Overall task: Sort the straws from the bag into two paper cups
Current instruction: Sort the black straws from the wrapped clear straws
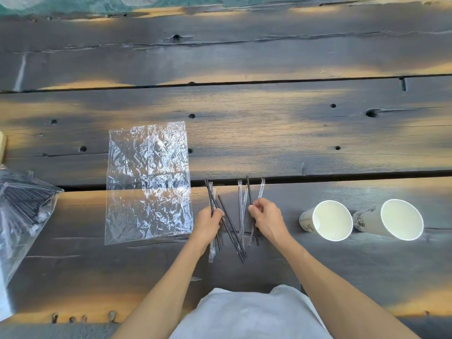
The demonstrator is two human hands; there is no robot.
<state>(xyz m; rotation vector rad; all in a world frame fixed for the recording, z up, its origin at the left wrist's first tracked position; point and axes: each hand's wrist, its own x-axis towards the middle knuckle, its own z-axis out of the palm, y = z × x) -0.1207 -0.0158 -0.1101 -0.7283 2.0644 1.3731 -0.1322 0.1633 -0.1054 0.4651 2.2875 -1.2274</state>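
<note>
Several thin black straws, some in clear wrappers, lie fanned out on the dark wooden table in front of me. My left hand is closed around the leftmost straws. My right hand pinches a black straw and a clear wrapped one at the right of the group. Two white paper cups stand to the right, both empty inside: the nearer cup and the farther-right cup. An empty, flat clear plastic bag lies to the left of the straws.
At the left edge lies another clear bag holding many black straws. Gaps run between the table planks. My white clothing shows at the bottom centre, at the table's near edge.
</note>
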